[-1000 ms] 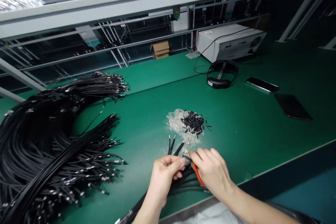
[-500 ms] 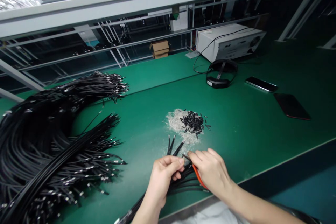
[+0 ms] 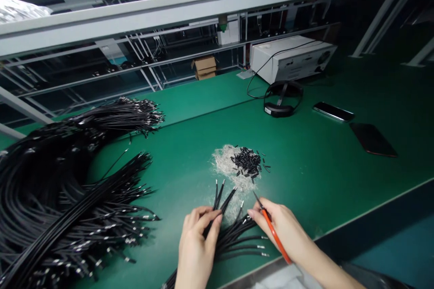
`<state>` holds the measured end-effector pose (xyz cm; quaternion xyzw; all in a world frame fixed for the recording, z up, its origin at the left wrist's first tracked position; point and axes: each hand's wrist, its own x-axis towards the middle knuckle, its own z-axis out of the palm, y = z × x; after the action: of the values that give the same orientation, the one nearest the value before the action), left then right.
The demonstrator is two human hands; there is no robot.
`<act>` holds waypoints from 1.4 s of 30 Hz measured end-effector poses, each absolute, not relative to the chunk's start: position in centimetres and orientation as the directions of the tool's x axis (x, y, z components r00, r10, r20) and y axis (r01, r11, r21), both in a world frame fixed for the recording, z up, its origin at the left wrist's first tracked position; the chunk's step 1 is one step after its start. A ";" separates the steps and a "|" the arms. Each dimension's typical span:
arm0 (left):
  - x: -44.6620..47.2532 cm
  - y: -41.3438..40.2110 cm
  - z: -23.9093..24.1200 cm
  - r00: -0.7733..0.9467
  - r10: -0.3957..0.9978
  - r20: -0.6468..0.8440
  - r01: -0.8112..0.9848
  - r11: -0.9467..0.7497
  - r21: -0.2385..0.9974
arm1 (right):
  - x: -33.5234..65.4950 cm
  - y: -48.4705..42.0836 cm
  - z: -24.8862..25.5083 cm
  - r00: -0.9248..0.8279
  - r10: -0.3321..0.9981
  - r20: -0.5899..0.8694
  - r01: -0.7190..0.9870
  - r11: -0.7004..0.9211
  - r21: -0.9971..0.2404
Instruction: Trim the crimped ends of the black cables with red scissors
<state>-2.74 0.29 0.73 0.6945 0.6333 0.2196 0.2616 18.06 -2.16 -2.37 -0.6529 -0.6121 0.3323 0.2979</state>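
Equipment and devices at the far and right parts of the green tabletop (image 3: 318, 180).
We see a white machine (image 3: 288, 47) at the back, with a black cable (image 3: 275, 54) that runs over its top and comes down beside it. Just before this machine we notice a black headset (image 3: 278, 110), resting with its band upward. More to the right lie a phone (image 3: 334, 111) with a shiny edge and, just beside it, a dark flat device (image 3: 373, 139) with a reddish edge. Above, we see a pale metal beam (image 3: 190, 5) crossing the whole view; behind the tabletop, an open cardboard box (image 3: 205, 67) and dim metal racks (image 3: 149, 64).
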 end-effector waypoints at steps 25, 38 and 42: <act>-5.5 0.0 -0.1 0.020 0.914 -0.406 0.363 0.372 0.854 | 12.0 2.7 -1.9 -0.011 0.974 -0.228 -0.218 -0.225 -0.950; -4.0 1.5 -1.1 -0.258 0.965 -0.040 0.762 0.229 0.606 | 12.5 2.4 -2.7 0.074 0.962 -0.262 -0.215 -0.241 -0.946; -1.4 1.6 -0.8 -0.052 0.990 0.128 0.754 -0.045 0.656 | 13.2 2.3 -2.7 0.070 0.983 -0.171 -0.076 -0.165 -0.983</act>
<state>-1.40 1.60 -0.78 0.6589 0.6617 0.2972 0.1991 13.17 2.32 -2.65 -0.5412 -0.4189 0.5383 0.4918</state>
